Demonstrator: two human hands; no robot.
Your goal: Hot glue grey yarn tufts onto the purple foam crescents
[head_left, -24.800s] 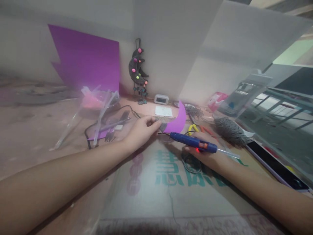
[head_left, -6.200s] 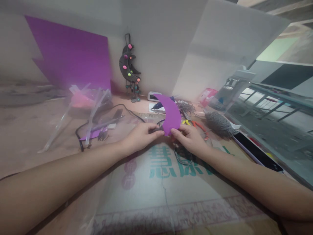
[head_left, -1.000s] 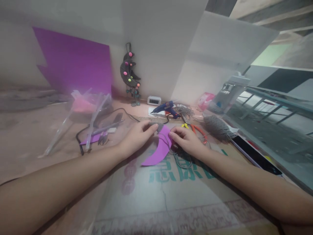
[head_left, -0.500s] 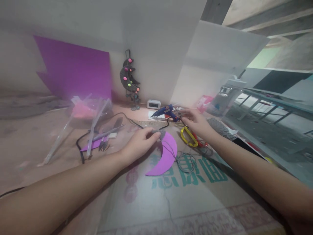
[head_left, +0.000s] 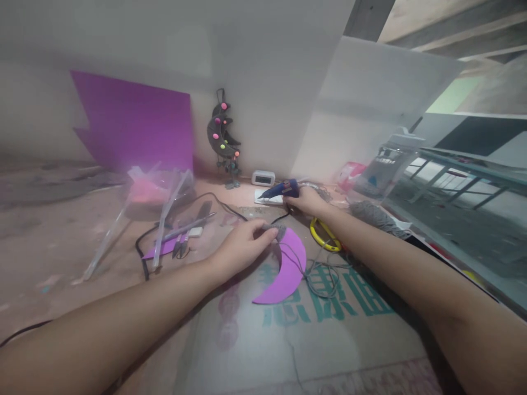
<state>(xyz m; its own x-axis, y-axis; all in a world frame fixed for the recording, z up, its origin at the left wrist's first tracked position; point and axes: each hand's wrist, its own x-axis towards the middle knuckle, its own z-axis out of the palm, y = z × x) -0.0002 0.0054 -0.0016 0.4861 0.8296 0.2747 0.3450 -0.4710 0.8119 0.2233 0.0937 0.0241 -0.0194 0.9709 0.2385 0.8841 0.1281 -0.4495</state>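
Between the thumb and fingers of my left hand is the upper end of a purple crescent moon cutout. Grey yarn is wound around that end, and a loose strand trails over the crescent to a loop on its right. My right hand is closed around the handle of a blue hot glue gun, whose nozzle points left above a small white pad. The gun's trigger is hidden by my fingers. Yellow-handled scissors lie just below my right wrist.
A finished-looking grey moon ornament hangs at the wall beside a small digital clock. Purple sheets lean at left, behind glue sticks and pens. At right are a grey yarn ball and a plastic jug.
My right hand has moved left and closed around the glue gun's handle. My left hand still holds the crescent, and the whole view has shifted slightly.
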